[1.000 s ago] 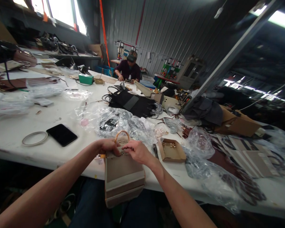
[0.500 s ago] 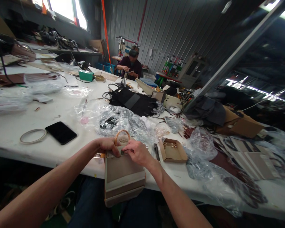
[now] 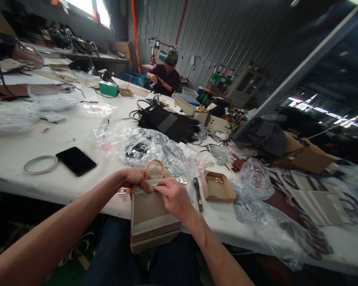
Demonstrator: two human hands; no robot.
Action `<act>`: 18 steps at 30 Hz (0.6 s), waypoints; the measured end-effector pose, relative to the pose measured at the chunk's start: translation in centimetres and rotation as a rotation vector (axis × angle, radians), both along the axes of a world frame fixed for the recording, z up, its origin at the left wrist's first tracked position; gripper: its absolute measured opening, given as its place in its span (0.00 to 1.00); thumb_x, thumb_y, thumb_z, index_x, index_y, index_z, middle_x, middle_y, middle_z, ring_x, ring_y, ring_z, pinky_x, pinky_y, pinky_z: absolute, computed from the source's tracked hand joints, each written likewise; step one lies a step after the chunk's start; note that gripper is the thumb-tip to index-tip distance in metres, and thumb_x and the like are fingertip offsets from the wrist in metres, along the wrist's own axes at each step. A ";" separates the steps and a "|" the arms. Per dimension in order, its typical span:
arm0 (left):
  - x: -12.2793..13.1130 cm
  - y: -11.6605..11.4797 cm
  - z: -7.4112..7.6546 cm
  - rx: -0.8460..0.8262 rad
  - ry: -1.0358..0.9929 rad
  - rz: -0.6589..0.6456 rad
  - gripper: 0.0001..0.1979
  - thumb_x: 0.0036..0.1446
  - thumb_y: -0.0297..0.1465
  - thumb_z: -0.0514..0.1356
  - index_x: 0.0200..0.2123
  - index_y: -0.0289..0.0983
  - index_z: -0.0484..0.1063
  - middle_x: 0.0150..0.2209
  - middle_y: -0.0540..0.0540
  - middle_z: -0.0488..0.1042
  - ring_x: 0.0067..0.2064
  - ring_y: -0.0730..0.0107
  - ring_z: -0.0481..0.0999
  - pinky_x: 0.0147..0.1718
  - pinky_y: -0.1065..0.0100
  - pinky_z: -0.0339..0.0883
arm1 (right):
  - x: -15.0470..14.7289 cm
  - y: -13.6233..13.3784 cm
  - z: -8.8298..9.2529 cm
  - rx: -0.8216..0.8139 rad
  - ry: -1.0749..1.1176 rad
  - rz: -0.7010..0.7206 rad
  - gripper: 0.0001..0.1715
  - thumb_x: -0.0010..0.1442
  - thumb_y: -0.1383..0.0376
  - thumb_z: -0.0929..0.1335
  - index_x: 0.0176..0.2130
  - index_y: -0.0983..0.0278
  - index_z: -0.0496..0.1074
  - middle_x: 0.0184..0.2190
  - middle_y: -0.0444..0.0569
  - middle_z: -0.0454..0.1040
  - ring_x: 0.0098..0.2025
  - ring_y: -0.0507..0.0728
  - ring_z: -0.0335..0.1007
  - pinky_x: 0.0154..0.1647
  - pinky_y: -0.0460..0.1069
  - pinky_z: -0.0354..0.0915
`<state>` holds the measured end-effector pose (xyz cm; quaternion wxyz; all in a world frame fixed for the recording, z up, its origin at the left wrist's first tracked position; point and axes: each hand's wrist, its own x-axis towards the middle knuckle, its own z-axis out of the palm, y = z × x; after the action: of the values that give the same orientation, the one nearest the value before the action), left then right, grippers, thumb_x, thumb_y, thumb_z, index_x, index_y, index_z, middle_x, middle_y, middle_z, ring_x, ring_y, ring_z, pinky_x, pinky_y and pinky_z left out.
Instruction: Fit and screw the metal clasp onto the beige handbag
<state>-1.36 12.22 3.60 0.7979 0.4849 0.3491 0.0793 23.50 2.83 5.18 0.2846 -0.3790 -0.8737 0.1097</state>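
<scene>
Pinching top flap point(image 3: 151, 184) of upright beige handbag point(image 3: 150, 214): left hand point(image 3: 134, 178) at left corner, right hand point(image 3: 175, 198) mid-flap, equally near; handle point(image 3: 154, 160) just beyond.

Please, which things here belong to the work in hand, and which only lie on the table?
In hand: bag, held at its top by left hand and right hand; probably also box of fittings and tool beside it.
Lying about: phone, ring, black bags, green box, plastic wraps.
</scene>
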 end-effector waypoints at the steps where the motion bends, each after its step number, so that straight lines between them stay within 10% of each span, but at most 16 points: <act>1: 0.0 0.0 0.0 0.002 0.006 0.006 0.23 0.35 0.32 0.84 0.38 0.32 0.88 0.39 0.38 0.87 0.35 0.57 0.84 0.33 0.67 0.79 | -0.2 -0.3 -0.1 0.025 -0.019 -0.010 0.17 0.75 0.75 0.68 0.51 0.59 0.84 0.52 0.53 0.82 0.54 0.64 0.78 0.57 0.58 0.75; 13: 0.8 -0.9 1.0 0.003 0.050 0.143 0.17 0.34 0.28 0.78 0.33 0.32 0.87 0.35 0.38 0.86 0.34 0.55 0.84 0.31 0.66 0.80 | -1.5 -0.7 -2.2 0.120 -0.074 -0.105 0.16 0.77 0.73 0.66 0.50 0.60 0.84 0.52 0.55 0.82 0.51 0.65 0.75 0.54 0.61 0.71; 18: 1.0 -1.1 0.9 0.017 0.110 0.126 0.21 0.32 0.31 0.78 0.35 0.31 0.87 0.35 0.37 0.86 0.31 0.56 0.83 0.27 0.68 0.77 | 0.0 -1.1 -0.4 0.066 0.044 -0.054 0.17 0.77 0.72 0.68 0.55 0.59 0.84 0.56 0.54 0.82 0.57 0.64 0.78 0.60 0.59 0.74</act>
<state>-0.40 11.16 4.50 0.7669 0.4724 0.4214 0.1054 23.52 1.73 4.80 0.3192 -0.3905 -0.8597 0.0814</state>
